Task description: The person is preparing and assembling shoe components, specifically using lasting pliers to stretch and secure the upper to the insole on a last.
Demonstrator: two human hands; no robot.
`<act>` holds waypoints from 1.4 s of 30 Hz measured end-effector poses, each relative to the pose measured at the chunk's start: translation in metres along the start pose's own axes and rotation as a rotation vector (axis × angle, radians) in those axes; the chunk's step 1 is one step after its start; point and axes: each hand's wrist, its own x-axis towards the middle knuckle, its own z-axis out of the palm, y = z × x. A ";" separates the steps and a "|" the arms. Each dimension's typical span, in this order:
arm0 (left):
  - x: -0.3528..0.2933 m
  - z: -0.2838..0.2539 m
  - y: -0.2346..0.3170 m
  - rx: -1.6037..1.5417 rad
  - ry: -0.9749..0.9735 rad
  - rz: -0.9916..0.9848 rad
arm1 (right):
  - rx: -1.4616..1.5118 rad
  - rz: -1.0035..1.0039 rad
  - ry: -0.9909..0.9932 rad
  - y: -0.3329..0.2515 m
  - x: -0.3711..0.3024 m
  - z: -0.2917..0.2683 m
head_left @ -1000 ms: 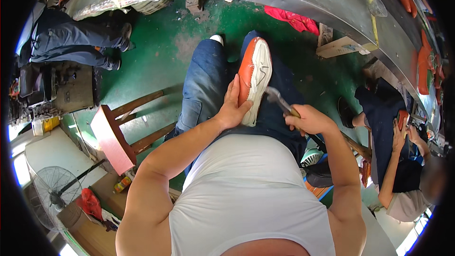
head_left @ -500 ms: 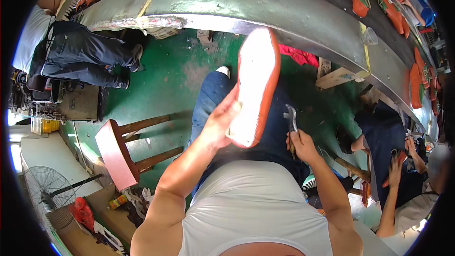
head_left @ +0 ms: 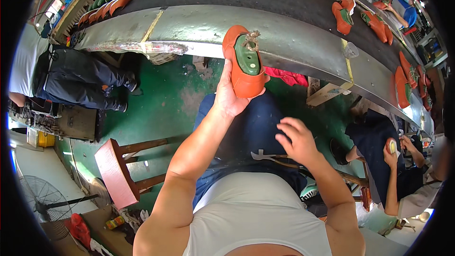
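Left hand [head_left: 229,96] clasps the shoe [head_left: 250,84] from beneath; right hand [head_left: 299,143], fingers parted, hovers near the hammer [head_left: 266,156] on the lap [head_left: 235,135]; beyond both lies the bench [head_left: 204,27], left of them a stool [head_left: 116,174]

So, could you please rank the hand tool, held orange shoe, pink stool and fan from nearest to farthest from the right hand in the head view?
From the right hand:
1. Hand tool, just below it.
2. Orange shoe, ahead in the left hand.
3. Pink stool, to the left.
4. Fan, at far left.
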 end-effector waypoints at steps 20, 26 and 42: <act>-0.010 -0.014 -0.011 -0.064 -0.065 0.082 | 0.076 -0.601 0.483 -0.010 0.126 0.024; -0.003 -0.001 0.000 -0.018 0.053 0.084 | 0.508 -0.135 0.458 -0.002 0.123 0.025; 0.013 -0.018 -0.022 0.466 0.293 0.534 | 1.496 0.233 0.174 0.014 0.154 0.081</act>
